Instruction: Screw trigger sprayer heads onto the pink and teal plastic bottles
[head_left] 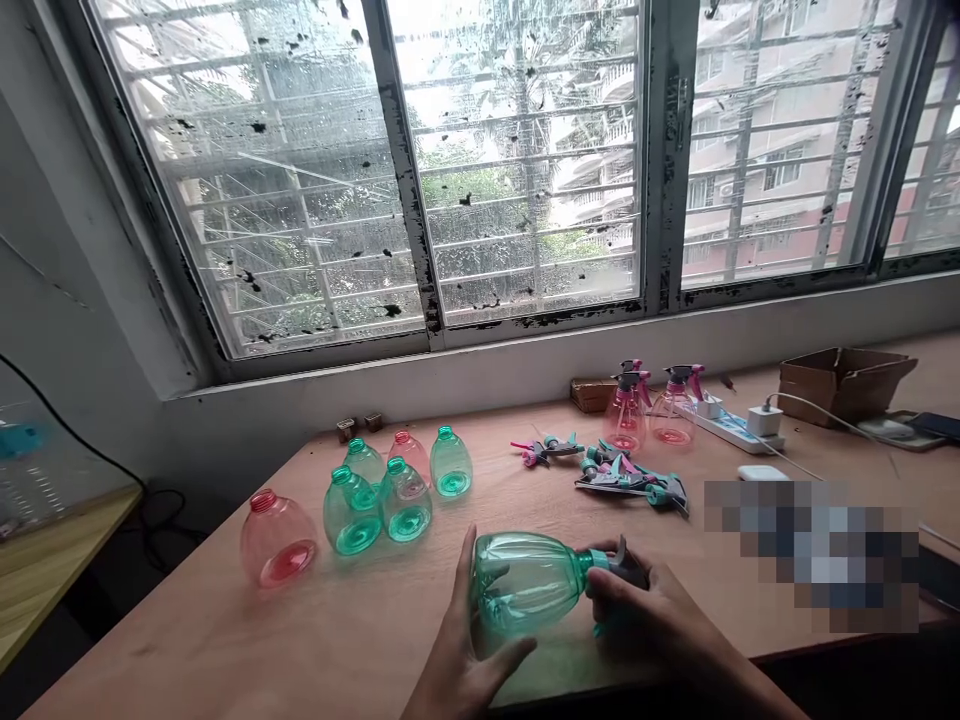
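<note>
A green clear spray bottle point(529, 580) is tipped on its side above the near table edge, its neck pointing right. My right hand point(637, 595) is closed around the dark grey and green trigger spray head point(619, 565) at the neck. At the bottle's base is my left hand point(472, 640), its index finger stretched up along the base and its thumb held apart below. Some left fingers show dimly through the plastic; whether they press on it I cannot tell.
Left stand open green bottles point(409, 515) and pink bottles point(279, 540). Loose trigger heads point(634, 480) lie mid-table. Behind them are pink spray bottles point(673, 410) with heads on, a power strip point(731, 428) with white chargers, and a cardboard box point(844, 385). A blurred patch covers the right.
</note>
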